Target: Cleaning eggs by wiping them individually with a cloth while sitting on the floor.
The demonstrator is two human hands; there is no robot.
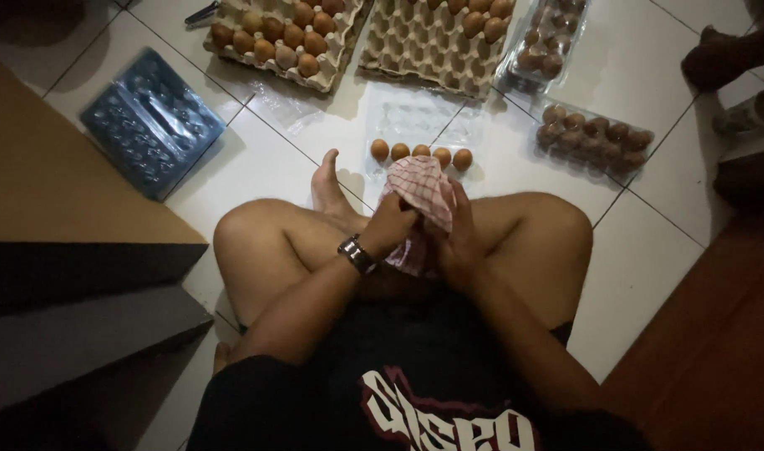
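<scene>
Left hand (392, 227) and right hand (457, 242) — both closed — grip a red-checked cloth (421, 188).

Whatever the checked cloth (422, 194) wraps is hidden between both hands, and the top edge cuts off both cardboard egg trays (415, 42).

You sit on a white tiled floor (649, 250). On it lie two cardboard egg trays (432, 42), clear egg packs (591, 138) and a blue tray stack (152, 121).
</scene>
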